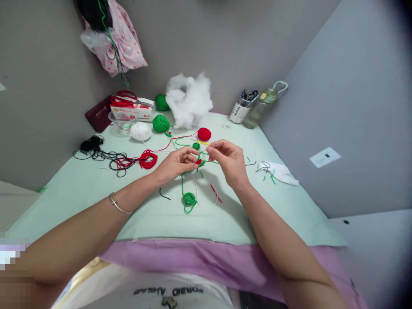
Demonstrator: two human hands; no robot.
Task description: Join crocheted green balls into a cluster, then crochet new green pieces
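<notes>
Red-and-green yarn piece [200, 162], yellow tool [203, 143], red ball [204, 134], red-dotted pink cloth [128, 48], mint tablecloth [225, 225].

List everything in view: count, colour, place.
box: one, white, back left
scissors: one, red, atop box
tub: one, clear, by box
booklet: one, maroon, back left
green yarn balls: two, green, back
white yarn ball: one, white, left
red yarn ball: one, red, middle
small balls: two, green, middle and front
yarn coil: one, red, left
yarn tangle: one, black, left
yarn snippets: several, green or black, scattered
stuffing: one heap, white, back
penholder: one, white, back right
bottle: one, green, back right
bag: one, pink, wall
slim tool: one, yellow, middle
slim stick: one, red, front
scrap: one, white, right
tablecloth: one, pale green, underneath
left hand: one, bare, at red-green yarnwork
right hand: one, bare, middle right
</notes>
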